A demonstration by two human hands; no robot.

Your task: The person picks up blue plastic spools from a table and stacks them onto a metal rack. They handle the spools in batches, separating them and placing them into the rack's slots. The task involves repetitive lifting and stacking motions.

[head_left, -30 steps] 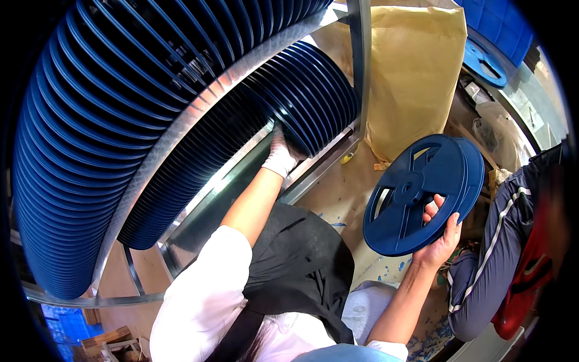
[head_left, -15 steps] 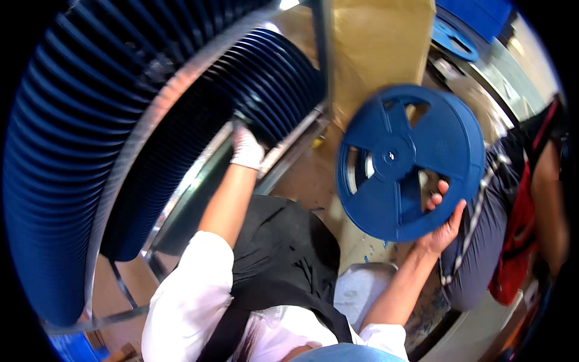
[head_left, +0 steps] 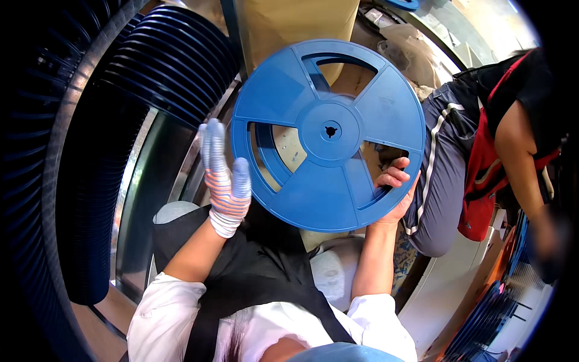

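A large blue plastic reel (head_left: 313,196) faces me in front of my chest. It has a small notched hole at its hub and several window openings, through which a second flange shows behind. My right hand (head_left: 398,205), bare, grips its lower right rim with the fingers through a window. My left hand (head_left: 226,187), in a striped glove with bluish fingertips, is beside the reel's left edge, fingers stretched up and thumb apart. It holds nothing; whether it touches the rim I cannot tell.
Packed rows of dark blue discs (head_left: 172,60) stand in a metal rack (head_left: 81,84) at the left. A yellowish-brown box (head_left: 295,24) is behind the reel. On the right sits another person in grey trousers (head_left: 443,175), near more blue discs (head_left: 476,314).
My left hand has left the racked discs and moved beside the reel. The reel in my right hand has come left and now faces me more squarely. The whole view has shifted.
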